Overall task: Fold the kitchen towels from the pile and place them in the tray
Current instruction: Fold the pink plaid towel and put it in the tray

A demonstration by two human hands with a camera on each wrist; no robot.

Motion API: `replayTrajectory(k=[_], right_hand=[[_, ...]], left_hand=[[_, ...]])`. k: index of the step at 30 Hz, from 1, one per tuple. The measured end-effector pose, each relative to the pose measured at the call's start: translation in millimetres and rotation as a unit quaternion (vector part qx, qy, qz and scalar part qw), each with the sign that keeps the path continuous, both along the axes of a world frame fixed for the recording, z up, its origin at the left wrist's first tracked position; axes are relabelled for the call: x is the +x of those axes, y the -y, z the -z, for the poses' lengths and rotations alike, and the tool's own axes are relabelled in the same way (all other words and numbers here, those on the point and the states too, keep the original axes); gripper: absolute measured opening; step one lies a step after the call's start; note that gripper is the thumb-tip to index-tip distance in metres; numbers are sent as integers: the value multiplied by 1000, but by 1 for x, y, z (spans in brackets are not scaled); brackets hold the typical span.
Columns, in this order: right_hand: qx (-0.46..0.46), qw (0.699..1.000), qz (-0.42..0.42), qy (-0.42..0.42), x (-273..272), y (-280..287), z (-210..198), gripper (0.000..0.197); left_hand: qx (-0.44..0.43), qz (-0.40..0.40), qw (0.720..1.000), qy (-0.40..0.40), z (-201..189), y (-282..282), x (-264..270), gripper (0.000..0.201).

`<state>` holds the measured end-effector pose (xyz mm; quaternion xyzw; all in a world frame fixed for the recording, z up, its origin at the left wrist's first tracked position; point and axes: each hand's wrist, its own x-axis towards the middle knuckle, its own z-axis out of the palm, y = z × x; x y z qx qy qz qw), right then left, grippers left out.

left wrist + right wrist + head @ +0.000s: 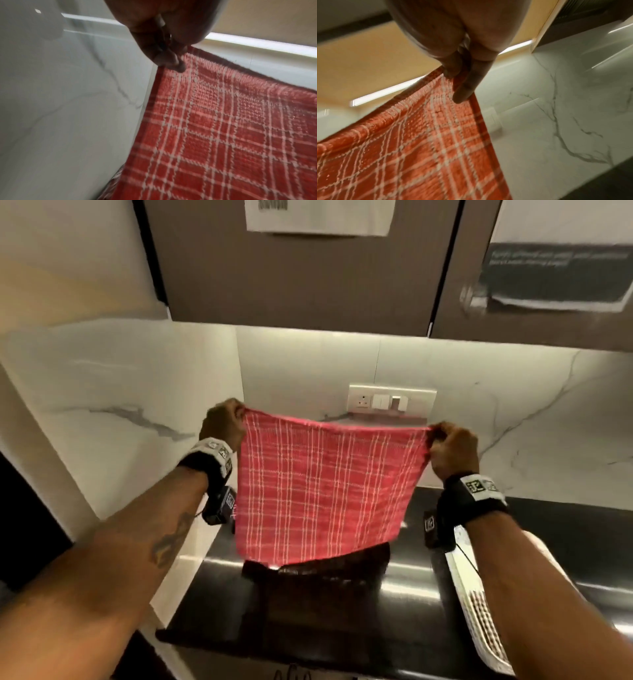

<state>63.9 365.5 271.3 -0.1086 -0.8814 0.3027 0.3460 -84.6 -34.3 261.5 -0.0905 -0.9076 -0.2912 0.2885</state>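
1. We hold a red checked kitchen towel (pixel 325 491) spread upright in the air above the dark surface (pixel 411 611); its lower edge hangs just above a dark cloth (pixel 329 570) lying there.
2. Our left hand (pixel 222 426) pinches the towel's upper left corner between thumb and fingertips (pixel 171 62).
3. Our right hand (pixel 452 446) pinches the upper right corner in the same way, fingers (pixel 465 86) curled over the hem.
4. The top edge sags slightly between the two hands.
5. A white perforated tray (pixel 479 604) lies on the surface to the right, partly hidden by our right forearm.
6. A switch plate (pixel 392 402) sits on the marble wall (pixel 120 392) behind the towel.
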Motion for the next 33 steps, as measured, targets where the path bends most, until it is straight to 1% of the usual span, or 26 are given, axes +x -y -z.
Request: replayTrajectory(k=[2, 3, 5, 7, 10, 13, 16, 19, 21, 22, 24, 26, 28, 30, 31, 33], right_hand=[[-51, 997, -4, -63, 7, -6, -29, 23], [-73, 993, -10, -87, 11, -9, -38, 23], [-80, 989, -17, -124, 21, -12, -47, 19], [-76, 986, -32, -144, 39, -8, -38, 16], [-93, 984, -56, -144, 71, -1, -4, 18], [-100, 988, -68, -95, 103, 5, 52, 16], [-80, 994, -75, -14, 139, 14, 121, 15], [-76, 991, -69, 82, 176, 19, 189, 14], [-82, 983, -68, 149, 199, 21, 227, 14], [-86, 978, -67, 180, 209, 22, 243, 13], [-94, 966, -70, 230, 224, 22, 268, 13], [-106, 957, -71, 259, 233, 21, 283, 14], [-104, 953, -63, 277, 240, 21, 288, 13], [-113, 950, -65, 282, 245, 22, 285, 13], [-123, 949, -66, 283, 247, 22, 284, 14], [-149, 945, -74, 283, 250, 18, 278, 17]], left_hand=[[65, 26, 995, -70, -34, 3, 8, 20], [83, 43, 991, -96, -45, 6, 15, 19], [101, 72, 982, -142, -54, 13, 29, 20], [111, 93, 977, -157, -42, 21, 53, 20], [88, 95, 980, -153, 4, 35, 92, 16], [71, 123, 984, -109, 68, 54, 133, 14], [50, 153, 986, -30, 142, 73, 170, 17], [-5, 205, 976, 70, 211, 91, 205, 22], [-32, 226, 964, 140, 245, 100, 223, 25], [-42, 226, 960, 162, 257, 102, 231, 25], [-57, 223, 954, 191, 274, 104, 242, 26], [-74, 227, 948, 210, 283, 104, 249, 23], [-84, 230, 942, 231, 285, 102, 253, 15], [-73, 214, 938, 262, 281, 101, 256, 6], [-65, 205, 935, 283, 278, 101, 257, 4], [-52, 199, 923, 326, 272, 104, 257, 8]])
